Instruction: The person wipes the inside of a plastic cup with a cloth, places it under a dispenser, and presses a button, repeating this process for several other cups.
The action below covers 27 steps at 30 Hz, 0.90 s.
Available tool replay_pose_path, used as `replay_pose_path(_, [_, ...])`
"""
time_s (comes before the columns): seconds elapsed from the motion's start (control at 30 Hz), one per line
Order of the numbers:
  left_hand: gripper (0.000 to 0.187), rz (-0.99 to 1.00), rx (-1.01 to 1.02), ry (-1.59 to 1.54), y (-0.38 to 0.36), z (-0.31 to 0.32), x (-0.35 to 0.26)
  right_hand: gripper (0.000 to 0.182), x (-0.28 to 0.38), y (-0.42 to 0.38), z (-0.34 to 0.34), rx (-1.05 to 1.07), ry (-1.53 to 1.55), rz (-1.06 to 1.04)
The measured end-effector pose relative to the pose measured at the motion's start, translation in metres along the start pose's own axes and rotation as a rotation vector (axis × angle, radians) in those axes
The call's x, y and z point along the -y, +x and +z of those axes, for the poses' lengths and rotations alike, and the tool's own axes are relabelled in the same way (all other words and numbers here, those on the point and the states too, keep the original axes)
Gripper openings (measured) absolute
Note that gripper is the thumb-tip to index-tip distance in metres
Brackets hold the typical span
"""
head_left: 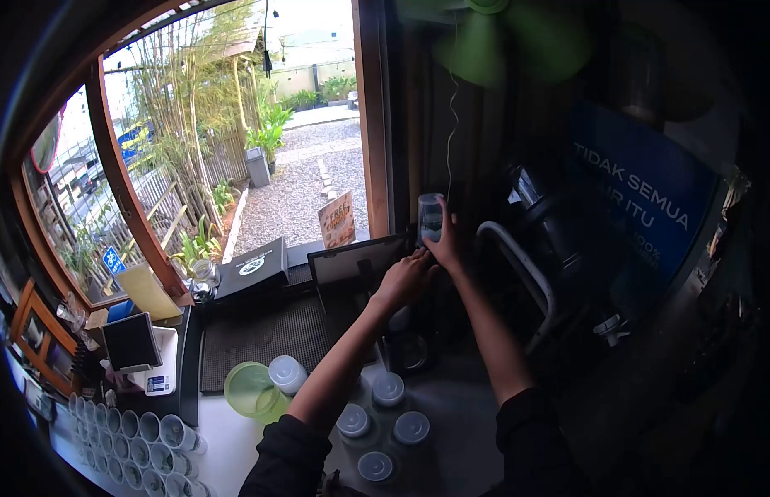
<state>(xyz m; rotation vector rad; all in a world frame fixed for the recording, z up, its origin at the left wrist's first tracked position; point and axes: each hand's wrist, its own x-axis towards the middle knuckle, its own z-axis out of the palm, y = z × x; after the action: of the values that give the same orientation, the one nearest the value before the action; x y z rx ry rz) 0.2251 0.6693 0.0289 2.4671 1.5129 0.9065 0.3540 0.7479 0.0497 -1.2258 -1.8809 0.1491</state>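
Note:
My right hand (443, 245) is raised at the far side of the counter, its fingers wrapped round a clear cup (431, 214). The cup stands roughly upright in the grip. Just below it, my left hand (407, 278) is close to the right wrist with its fingers curled; what they hold, if anything, is hidden. Beneath my forearms, several lidded tubs (388, 388) with pale tops stand on the counter (439, 472). A green translucent container (251, 388) sits left of my left arm, with another white-lidded tub (287, 375) beside it.
Rows of clear cups (130, 426) line the left. Behind them are a tablet (131, 341) and a white tray (166, 356). A dark mat (244, 352) and black box (252, 269) lie by the window. At right are a curved metal bar (530, 269) and blue sign (637, 195).

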Motion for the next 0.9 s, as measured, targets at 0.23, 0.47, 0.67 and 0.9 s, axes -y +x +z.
replay_pose_path(0.23, [0.051,0.061,-0.140,0.017,-0.005,0.011,0.007,0.055,-0.014,0.009,0.011,-0.358,0.049,-0.283])
replay_pose_path(0.47, [0.053,0.034,-0.016,0.004,-0.005,0.004,0.002,0.043,-0.007,0.005,0.010,0.075,-0.285,-0.149])
replay_pose_path(0.67, [0.065,0.011,0.045,0.125,-0.029,-0.012,-0.007,0.056,0.004,0.009,-0.013,0.269,-0.372,-0.120])
replay_pose_path(0.9, [0.068,0.019,-0.036,-0.047,-0.145,-0.127,-0.044,0.051,0.133,-0.065,-0.058,-0.202,0.062,-0.350])
